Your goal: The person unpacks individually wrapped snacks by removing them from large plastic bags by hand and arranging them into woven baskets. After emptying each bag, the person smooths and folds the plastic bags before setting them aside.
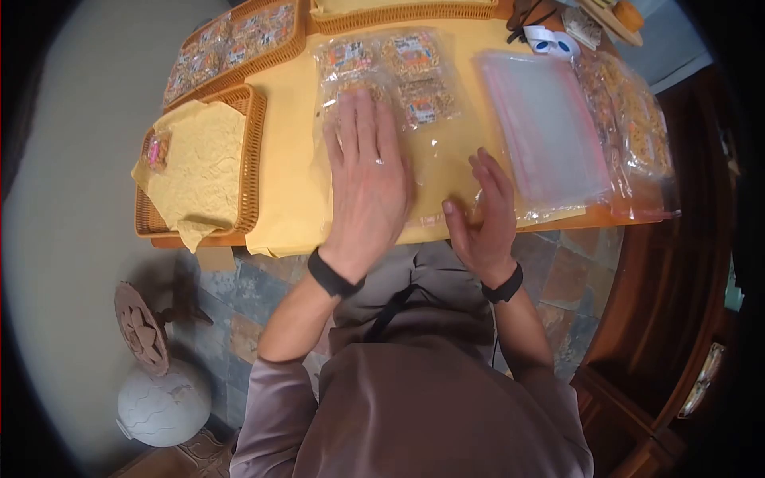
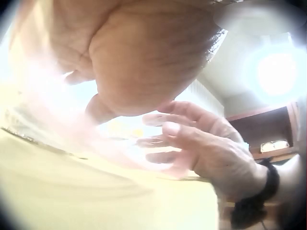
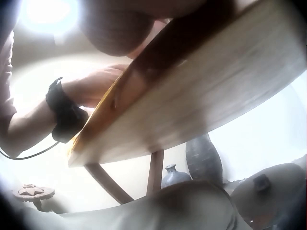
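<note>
In the head view my left hand (image 1: 366, 187) lies with fingers extended over a clear plastic bag (image 1: 434, 171), its fingertips on the lower left of several snack packets (image 1: 414, 52) inside. To its right, my right hand (image 1: 488, 219) is held near the table's front edge, fingers loosely bent and thumb apart, with nothing seen in it. The left wrist view shows the left palm (image 2: 148, 57) close up, with the right hand (image 2: 220, 158) beyond it. In the right wrist view the left hand (image 3: 96, 86) shows past the table edge.
A stack of flat pink-edged bags (image 1: 546, 131) lies at right, beside filled bags (image 1: 637, 127). At left are a cloth-lined basket (image 1: 253, 159) with one small packet (image 1: 157, 151) and a basket of packets (image 1: 239, 44). A tape roll (image 1: 551, 43) sits at the back.
</note>
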The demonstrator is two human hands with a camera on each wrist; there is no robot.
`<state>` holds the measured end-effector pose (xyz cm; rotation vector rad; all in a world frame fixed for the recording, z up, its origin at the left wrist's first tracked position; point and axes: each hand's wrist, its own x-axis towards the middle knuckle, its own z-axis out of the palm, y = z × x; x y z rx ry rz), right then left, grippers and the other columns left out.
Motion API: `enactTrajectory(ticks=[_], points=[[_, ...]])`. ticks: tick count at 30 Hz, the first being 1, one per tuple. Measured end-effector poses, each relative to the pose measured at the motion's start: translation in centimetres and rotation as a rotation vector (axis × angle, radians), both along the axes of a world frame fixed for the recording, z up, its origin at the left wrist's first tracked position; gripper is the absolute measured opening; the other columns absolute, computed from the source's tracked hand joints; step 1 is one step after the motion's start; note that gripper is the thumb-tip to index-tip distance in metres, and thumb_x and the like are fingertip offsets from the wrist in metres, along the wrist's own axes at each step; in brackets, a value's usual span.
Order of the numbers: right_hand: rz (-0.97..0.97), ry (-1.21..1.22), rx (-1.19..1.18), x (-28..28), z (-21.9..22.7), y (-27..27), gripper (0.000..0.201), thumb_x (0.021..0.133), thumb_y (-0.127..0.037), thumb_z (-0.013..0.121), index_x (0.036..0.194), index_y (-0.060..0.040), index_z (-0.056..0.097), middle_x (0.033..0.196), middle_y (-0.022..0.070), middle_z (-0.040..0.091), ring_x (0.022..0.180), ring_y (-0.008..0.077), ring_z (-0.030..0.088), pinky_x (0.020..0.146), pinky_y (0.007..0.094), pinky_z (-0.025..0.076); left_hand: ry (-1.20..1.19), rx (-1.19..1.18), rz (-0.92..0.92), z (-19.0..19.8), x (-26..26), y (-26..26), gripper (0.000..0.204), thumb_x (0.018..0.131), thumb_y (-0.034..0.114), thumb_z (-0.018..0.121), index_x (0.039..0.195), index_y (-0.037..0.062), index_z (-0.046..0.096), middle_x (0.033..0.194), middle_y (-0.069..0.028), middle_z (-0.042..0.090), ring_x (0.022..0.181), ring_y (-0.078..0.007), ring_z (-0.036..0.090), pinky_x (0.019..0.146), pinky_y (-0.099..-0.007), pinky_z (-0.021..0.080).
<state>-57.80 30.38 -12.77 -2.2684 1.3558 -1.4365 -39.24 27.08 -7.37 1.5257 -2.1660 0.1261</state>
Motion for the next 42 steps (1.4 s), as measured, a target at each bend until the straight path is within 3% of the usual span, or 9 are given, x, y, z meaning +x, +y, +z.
enactTrajectory(ticks=[3, 10, 12, 17, 20, 22, 26, 34, 42], points=[[-0.044, -0.009, -0.004, 0.3, -0.2, 0.1, 0.068, 0.086, -0.005, 0.077, 0.144, 0.0027, 0.044, 0.145, 0.0282, 0.050, 0.130, 0.0437, 0.057, 0.104, 0.0461, 0.052, -0.037, 0.062, 0.099, -1.3, 0.3, -0.7, 0.064, 0.092, 0.006, 0.059, 0.149, -0.0109, 0.035, 0.161, -0.0322, 0.026, 0.151, -0.0504, 0.022, 0.122, -0.0632, 0.020], [-0.089, 0.020, -0.014, 0.4, -0.4, 0.1, 0.065, 0.087, -0.008, 0.078, 0.143, 0.0025, 0.046, 0.146, 0.0260, 0.051, 0.128, 0.0412, 0.058, 0.102, 0.0441, 0.053, -0.180, -0.001, 0.054, -3.1, 0.0, 2.9, 0.059, 0.092, 0.010, 0.060, 0.145, -0.0082, 0.042, 0.149, -0.0281, 0.042, 0.148, -0.0441, 0.034, 0.120, -0.0635, 0.027], [-0.079, 0.024, -0.019, 0.4, -0.6, 0.0, 0.066, 0.087, -0.008, 0.078, 0.143, 0.0023, 0.046, 0.146, 0.0265, 0.051, 0.128, 0.0412, 0.058, 0.102, 0.0442, 0.053, 0.082, 0.164, -0.026, -2.5, 0.6, 3.4, 0.064, 0.092, 0.010, 0.067, 0.148, -0.0042, 0.041, 0.140, -0.0247, 0.046, 0.144, -0.0454, 0.038, 0.119, -0.0615, 0.030], [0.015, 0.056, -0.094, -0.7, 0.5, 0.6, 0.077, 0.084, -0.025, 0.083, 0.144, 0.0030, 0.045, 0.147, 0.0300, 0.049, 0.132, 0.0503, 0.052, 0.108, 0.0524, 0.046, 0.112, 0.104, -0.066, -3.2, 1.2, 3.8, 0.067, 0.090, 0.015, 0.070, 0.148, -0.0035, 0.042, 0.148, -0.0272, 0.042, 0.143, -0.0454, 0.039, 0.119, -0.0612, 0.029], [0.022, -0.023, -0.233, -3.0, 1.5, 2.2, 0.083, 0.085, -0.039, 0.080, 0.149, -0.0012, 0.043, 0.153, 0.0283, 0.043, 0.138, 0.0476, 0.047, 0.114, 0.0564, 0.039, 0.102, 0.089, -0.067, -3.6, 1.3, 3.6, 0.069, 0.090, 0.019, 0.071, 0.149, -0.0025, 0.043, 0.155, -0.0280, 0.038, 0.144, -0.0457, 0.039, 0.120, -0.0607, 0.027], [0.065, -0.142, -0.262, -2.8, 5.4, 3.4, 0.084, 0.086, -0.042, 0.079, 0.151, -0.0033, 0.042, 0.156, 0.0279, 0.041, 0.140, 0.0454, 0.046, 0.115, 0.0575, 0.037, 0.053, 0.100, -0.043, -3.9, 1.3, 4.0, 0.069, 0.090, 0.021, 0.070, 0.149, -0.0020, 0.043, 0.157, -0.0282, 0.035, 0.144, -0.0455, 0.038, 0.121, -0.0605, 0.027], [0.203, -0.518, -1.051, -1.7, 16.5, 5.0, 0.052, 0.104, -0.034, 0.058, 0.142, 0.0018, 0.051, 0.152, 0.0179, 0.051, 0.145, 0.0345, 0.042, 0.120, 0.0500, 0.033, 0.044, 0.093, -0.075, -3.7, 1.0, 4.0, 0.066, 0.092, 0.024, 0.068, 0.148, -0.0013, 0.045, 0.156, -0.0272, 0.037, 0.144, -0.0438, 0.039, 0.121, -0.0601, 0.026], [0.126, -0.522, -1.668, 0.1, 22.8, 7.6, 0.049, 0.109, -0.035, 0.046, 0.143, 0.0001, 0.052, 0.158, 0.0128, 0.046, 0.148, 0.0276, 0.037, 0.124, 0.0460, 0.027, 0.060, 0.160, -0.045, -2.1, 1.2, 5.1, 0.063, 0.092, 0.026, 0.068, 0.145, -0.0011, 0.046, 0.151, -0.0268, 0.041, 0.139, -0.0445, 0.041, 0.118, -0.0613, 0.031], [0.165, -0.114, -1.116, -0.9, 21.6, 6.1, 0.048, 0.110, -0.034, 0.045, 0.143, -0.0014, 0.053, 0.159, 0.0122, 0.045, 0.148, 0.0272, 0.039, 0.124, 0.0446, 0.028, 0.108, 0.315, -0.209, -0.1, 1.9, 6.1, 0.070, 0.082, 0.030, 0.079, 0.138, -0.0026, 0.053, 0.142, -0.0246, 0.047, 0.133, -0.0430, 0.046, 0.118, -0.0560, 0.035]])
